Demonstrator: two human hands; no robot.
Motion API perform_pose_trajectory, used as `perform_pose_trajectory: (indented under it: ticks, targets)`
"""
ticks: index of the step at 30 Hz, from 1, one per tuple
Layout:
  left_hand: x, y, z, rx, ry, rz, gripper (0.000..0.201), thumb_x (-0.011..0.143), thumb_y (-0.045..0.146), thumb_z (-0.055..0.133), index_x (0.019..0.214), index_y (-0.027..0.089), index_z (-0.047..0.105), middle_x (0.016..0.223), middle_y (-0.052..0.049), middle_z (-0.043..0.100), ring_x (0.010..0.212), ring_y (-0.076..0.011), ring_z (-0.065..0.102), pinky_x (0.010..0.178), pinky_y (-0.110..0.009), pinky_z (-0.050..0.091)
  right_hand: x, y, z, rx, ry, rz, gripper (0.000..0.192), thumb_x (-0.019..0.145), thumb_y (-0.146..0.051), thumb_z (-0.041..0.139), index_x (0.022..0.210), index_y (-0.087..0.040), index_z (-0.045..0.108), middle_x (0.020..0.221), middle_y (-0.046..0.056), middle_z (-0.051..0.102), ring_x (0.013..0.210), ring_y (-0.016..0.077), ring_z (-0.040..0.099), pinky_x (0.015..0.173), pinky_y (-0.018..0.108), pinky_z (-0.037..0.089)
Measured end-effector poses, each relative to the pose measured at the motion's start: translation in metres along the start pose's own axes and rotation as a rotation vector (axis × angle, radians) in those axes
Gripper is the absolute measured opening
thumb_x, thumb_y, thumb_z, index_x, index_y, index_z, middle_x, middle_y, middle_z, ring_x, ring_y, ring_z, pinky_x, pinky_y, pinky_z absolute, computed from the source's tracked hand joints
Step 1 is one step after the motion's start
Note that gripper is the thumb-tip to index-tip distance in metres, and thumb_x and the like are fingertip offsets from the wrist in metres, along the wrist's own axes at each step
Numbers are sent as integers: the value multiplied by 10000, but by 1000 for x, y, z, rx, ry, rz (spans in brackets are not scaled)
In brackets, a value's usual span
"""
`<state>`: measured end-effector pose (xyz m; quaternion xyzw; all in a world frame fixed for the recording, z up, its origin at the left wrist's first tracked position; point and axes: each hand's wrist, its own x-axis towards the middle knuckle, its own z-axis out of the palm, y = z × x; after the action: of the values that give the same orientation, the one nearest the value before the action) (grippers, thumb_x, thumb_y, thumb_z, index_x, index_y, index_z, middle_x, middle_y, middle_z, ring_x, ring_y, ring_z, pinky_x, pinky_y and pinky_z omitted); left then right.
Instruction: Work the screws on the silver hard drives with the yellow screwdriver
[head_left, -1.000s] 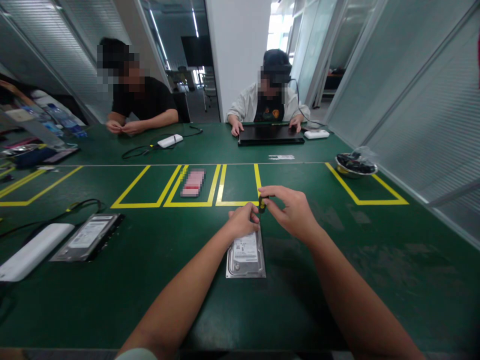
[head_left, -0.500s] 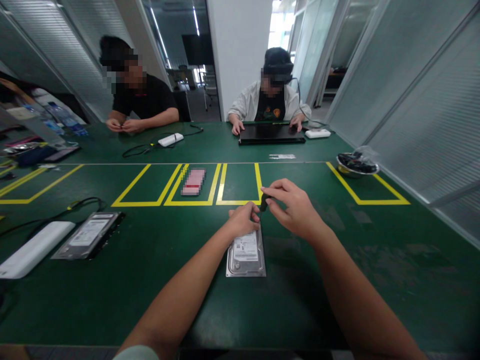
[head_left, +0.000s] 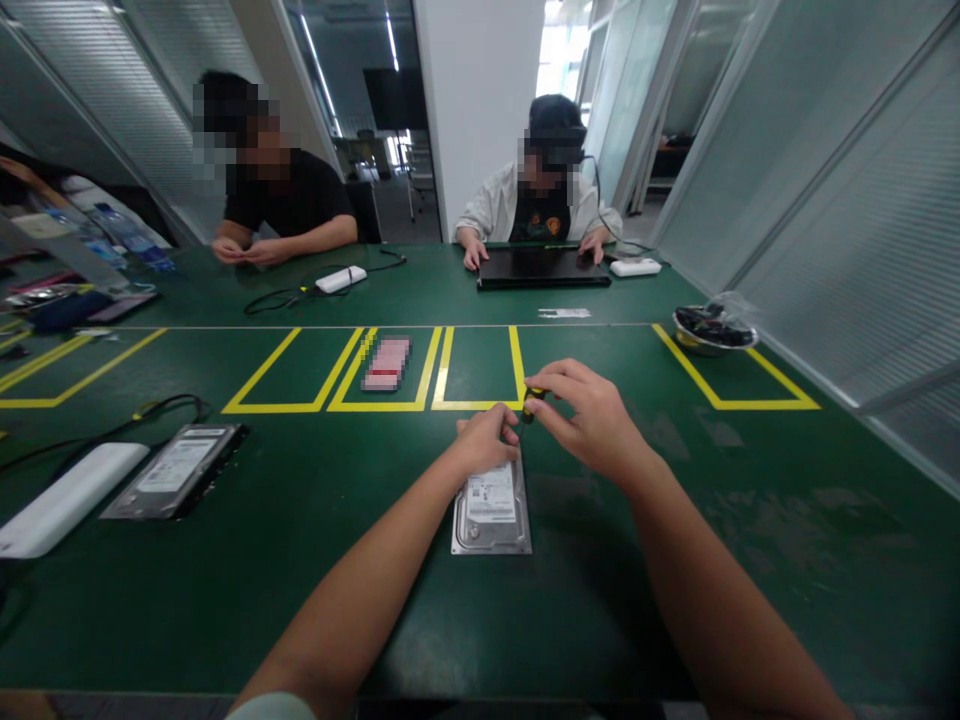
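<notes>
1. Left hand [head_left: 486, 440] rested on the far end of the drive [head_left: 492, 508], fingers curled down onto its top edge, pinning it to the table [head_left: 300, 560]. Whether they gripped the sides could not be told.
2. Drive lay flat, label up, just below both sets of fingers. Long axis ran away from the person, near end toward the body, far end under the left fingers.
3. Handling, judged: a stiff metal block, fairly heavy, smooth on top. Best held by the two long side edges; label face and underside likely fragile, so no pressing there.
4. Right hand [head_left: 592, 420] was closed on a small screwdriver [head_left: 531, 400], yellow-and-black handle pinched between thumb and fingertips. It stood near upright, tip down toward the drive's far right corner, beside the left fingertips. The tip itself was hidden.
5. Screwdriver judged light, stiff, apt to slip off a small screw.
</notes>
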<state>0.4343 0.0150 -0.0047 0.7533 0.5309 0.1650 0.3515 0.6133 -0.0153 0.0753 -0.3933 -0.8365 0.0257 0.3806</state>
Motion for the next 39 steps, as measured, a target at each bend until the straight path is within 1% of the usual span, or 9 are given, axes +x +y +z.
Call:
perform_pose_trajectory:
  ticks: [3,5,10,16,21,26,31,36,39]
  targets:
    - [0,0,0,-8,4,2,370,655,176,695,977,217,520,874,36,721,916,-199,658,842,-345,374,0,0,0,38,-1,-42,235,904,-140,522,1094,-152,659,1112,109,680,1038,205,634,919,366,507]
    - [1,-1,0,-12,1,5,371,650,172,698,973,214,520,871,30,721,912,-202,657,835,-342,380,0,0,1,41,-6,-43,233,908,-129,513,1092,-160,653,1082,95,694,1017,198,642,905,358,510]
    - [2,-4,2,-33,-2,25,394,644,159,688,993,209,511,888,14,718,888,-198,656,756,-307,400,1,-2,2,-18,-6,18,122,882,-195,604,982,-171,670,915,66,663,875,193,631,775,327,516]
    - [0,0,-1,0,5,8,365,651,183,696,974,213,528,885,30,726,908,-192,658,812,-332,377,0,-1,1,64,22,-38,179,905,-153,529,1027,-157,661,1070,97,699,1019,196,644,912,350,501]
    - [0,0,-1,25,9,-1,365,657,202,707,974,214,528,889,41,727,921,-192,657,838,-349,358,0,-2,2,35,8,-6,151,905,-174,558,1016,-163,660,954,68,693,899,182,641,818,322,507]
    - [0,-2,0,17,4,15,399,668,195,696,1033,219,537,896,44,720,916,-190,657,813,-341,359,1,-3,1,50,-8,1,134,899,-182,566,1007,-186,645,977,60,670,934,186,620,831,325,493]
    - [0,-1,-1,20,2,18,462,675,195,694,1109,230,541,911,30,722,926,-201,655,824,-348,366,1,-2,3,41,-35,21,123,887,-197,586,1000,-189,633,953,54,668,899,187,617,812,326,486]
    - [0,-2,1,8,5,13,468,667,179,697,1104,230,536,905,28,721,929,-202,655,826,-341,375,0,-2,5,28,-34,28,135,882,-191,596,1010,-172,630,960,60,672,893,178,622,811,311,489]
    - [-1,-2,1,11,26,15,430,662,180,702,1056,225,537,897,33,719,918,-200,654,828,-342,371,0,-2,6,11,-38,41,176,871,-211,617,1040,-164,630,990,67,688,895,180,636,810,309,499]
